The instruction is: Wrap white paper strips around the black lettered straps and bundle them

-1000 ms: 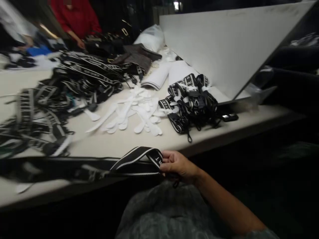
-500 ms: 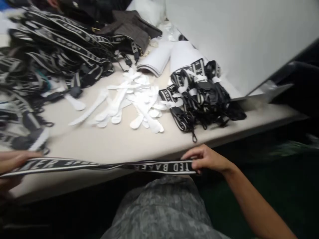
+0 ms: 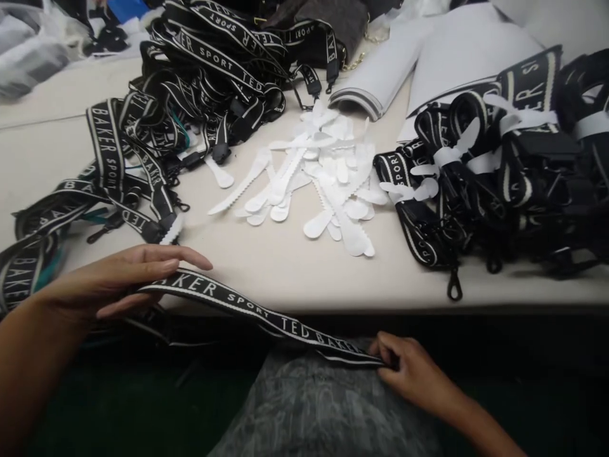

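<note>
A black woven strap (image 3: 266, 317) with white lettering and white edge stripes stretches between my hands, along the table's front edge and over my lap. My left hand (image 3: 109, 279) has one end of it running between thumb and fingers, with the index finger stretched out. The other end is pinched in the closed fingers of my right hand (image 3: 409, 368), lower and to the right. Beyond the strap lies a pile of white toothed strips (image 3: 328, 178) with rounded ends. Rolled straps (image 3: 480, 184) bound with such white strips are heaped at the right.
A tangled heap of loose straps (image 3: 214, 70) covers the table's left and back. Curled white sheets (image 3: 380, 70) lie at the back, near a dark bag (image 3: 328, 25) with a gold chain (image 3: 356, 60). The table (image 3: 247, 266) ends just in front of me.
The view has swung left and closer. My left hand, half out of frame before, now shows fully with its index finger extended. The strap slants down toward my right hand instead of lying level.
</note>
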`<state>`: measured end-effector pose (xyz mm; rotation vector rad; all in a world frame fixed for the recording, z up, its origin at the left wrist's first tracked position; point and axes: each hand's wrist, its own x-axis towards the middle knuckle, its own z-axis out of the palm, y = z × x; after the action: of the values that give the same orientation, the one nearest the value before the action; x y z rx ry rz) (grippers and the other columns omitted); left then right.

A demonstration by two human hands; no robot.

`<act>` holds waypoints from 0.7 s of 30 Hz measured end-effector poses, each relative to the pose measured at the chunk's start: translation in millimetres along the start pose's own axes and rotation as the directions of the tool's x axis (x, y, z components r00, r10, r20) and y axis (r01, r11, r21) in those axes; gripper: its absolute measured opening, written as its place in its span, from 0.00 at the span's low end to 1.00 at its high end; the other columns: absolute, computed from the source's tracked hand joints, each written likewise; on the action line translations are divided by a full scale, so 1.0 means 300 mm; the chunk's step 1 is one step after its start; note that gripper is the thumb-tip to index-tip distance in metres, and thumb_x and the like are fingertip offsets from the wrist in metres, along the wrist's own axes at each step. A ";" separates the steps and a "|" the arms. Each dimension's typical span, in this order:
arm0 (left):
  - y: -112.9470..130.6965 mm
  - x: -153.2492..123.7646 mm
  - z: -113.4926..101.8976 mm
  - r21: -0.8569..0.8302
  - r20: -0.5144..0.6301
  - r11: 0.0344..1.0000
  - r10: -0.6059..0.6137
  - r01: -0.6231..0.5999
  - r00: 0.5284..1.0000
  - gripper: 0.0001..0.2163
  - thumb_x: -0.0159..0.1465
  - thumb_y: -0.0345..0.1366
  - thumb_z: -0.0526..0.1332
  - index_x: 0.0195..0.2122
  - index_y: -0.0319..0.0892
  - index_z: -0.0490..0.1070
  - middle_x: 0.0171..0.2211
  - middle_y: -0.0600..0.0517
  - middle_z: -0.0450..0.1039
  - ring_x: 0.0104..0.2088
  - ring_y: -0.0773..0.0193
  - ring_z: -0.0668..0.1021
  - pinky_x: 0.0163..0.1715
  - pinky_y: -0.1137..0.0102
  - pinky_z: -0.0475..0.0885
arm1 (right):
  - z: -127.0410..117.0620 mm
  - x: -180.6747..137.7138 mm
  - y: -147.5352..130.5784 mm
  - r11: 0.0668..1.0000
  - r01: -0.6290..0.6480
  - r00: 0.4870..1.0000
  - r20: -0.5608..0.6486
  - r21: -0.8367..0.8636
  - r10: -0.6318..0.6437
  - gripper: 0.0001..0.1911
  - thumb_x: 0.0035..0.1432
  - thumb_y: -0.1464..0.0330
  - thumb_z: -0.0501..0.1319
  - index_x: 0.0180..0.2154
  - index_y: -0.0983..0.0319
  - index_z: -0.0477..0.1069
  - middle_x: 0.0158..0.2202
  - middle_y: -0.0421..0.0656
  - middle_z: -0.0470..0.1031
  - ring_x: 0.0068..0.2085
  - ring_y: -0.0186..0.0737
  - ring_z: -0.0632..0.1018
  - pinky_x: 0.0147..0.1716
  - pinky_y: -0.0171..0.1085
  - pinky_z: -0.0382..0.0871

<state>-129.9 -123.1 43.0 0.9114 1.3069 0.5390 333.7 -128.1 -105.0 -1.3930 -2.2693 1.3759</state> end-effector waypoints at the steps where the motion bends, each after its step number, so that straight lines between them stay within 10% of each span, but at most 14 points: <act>1: 0.001 -0.006 -0.008 -0.029 0.038 0.998 -0.061 0.062 0.997 0.14 0.67 0.45 0.58 0.50 0.48 0.75 0.10 0.60 0.60 0.07 0.78 0.55 0.10 0.87 0.46 | 0.019 -0.006 0.007 0.996 0.058 0.991 -0.118 -0.074 -0.066 0.09 0.45 0.79 0.53 0.26 0.60 0.59 0.29 0.39 0.73 0.30 0.35 0.73 0.30 0.32 0.64; 4: 0.010 -0.017 0.005 -0.021 0.123 0.979 -0.197 0.201 0.973 0.17 0.66 0.47 0.61 0.53 0.49 0.73 0.11 0.60 0.60 0.08 0.77 0.57 0.10 0.84 0.47 | 0.009 -0.042 0.051 0.884 0.187 0.774 -0.490 -0.429 -0.402 0.10 0.51 0.81 0.53 0.32 0.61 0.64 0.34 0.44 0.74 0.34 0.39 0.75 0.35 0.35 0.67; 7: 0.023 -0.005 0.061 0.117 0.228 0.959 -0.278 0.258 0.933 0.23 0.63 0.43 0.65 0.59 0.45 0.69 0.15 0.59 0.65 0.12 0.75 0.61 0.13 0.82 0.51 | -0.043 -0.066 0.117 0.695 0.058 0.532 -0.567 -0.717 -0.629 0.11 0.55 0.80 0.59 0.29 0.60 0.61 0.36 0.47 0.75 0.35 0.42 0.75 0.36 0.37 0.67; 9: 0.031 0.006 0.103 0.267 0.257 0.934 -0.305 0.236 0.917 0.23 0.62 0.42 0.65 0.58 0.41 0.70 0.19 0.56 0.69 0.15 0.74 0.64 0.16 0.81 0.56 | -0.046 -0.070 0.159 0.641 -0.063 0.568 -0.555 -0.765 -0.608 0.08 0.57 0.77 0.59 0.31 0.61 0.62 0.33 0.49 0.74 0.33 0.45 0.74 0.33 0.39 0.67; 14: 0.043 -0.001 0.165 0.619 0.129 0.781 -0.204 0.082 0.971 0.18 0.66 0.41 0.60 0.54 0.42 0.73 0.34 0.51 0.77 0.27 0.67 0.74 0.29 0.77 0.70 | 0.042 -0.067 0.222 0.741 -0.181 0.930 -0.357 -0.647 -0.084 0.12 0.58 0.67 0.58 0.42 0.66 0.71 0.33 0.51 0.75 0.38 0.53 0.76 0.36 0.45 0.71; 21: 0.041 -0.011 0.149 0.549 0.077 0.829 -0.180 0.109 0.981 0.14 0.64 0.44 0.62 0.44 0.40 0.76 0.31 0.49 0.77 0.26 0.65 0.77 0.26 0.76 0.72 | -0.077 -0.012 0.013 0.960 -0.133 0.984 0.087 -0.245 0.158 0.25 0.55 0.54 0.64 0.51 0.58 0.74 0.52 0.49 0.75 0.54 0.56 0.73 0.57 0.51 0.61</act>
<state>-85.6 -130.5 55.1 1.2754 1.4246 -0.0277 350.5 -116.0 -93.6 -1.6262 -2.5166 1.2782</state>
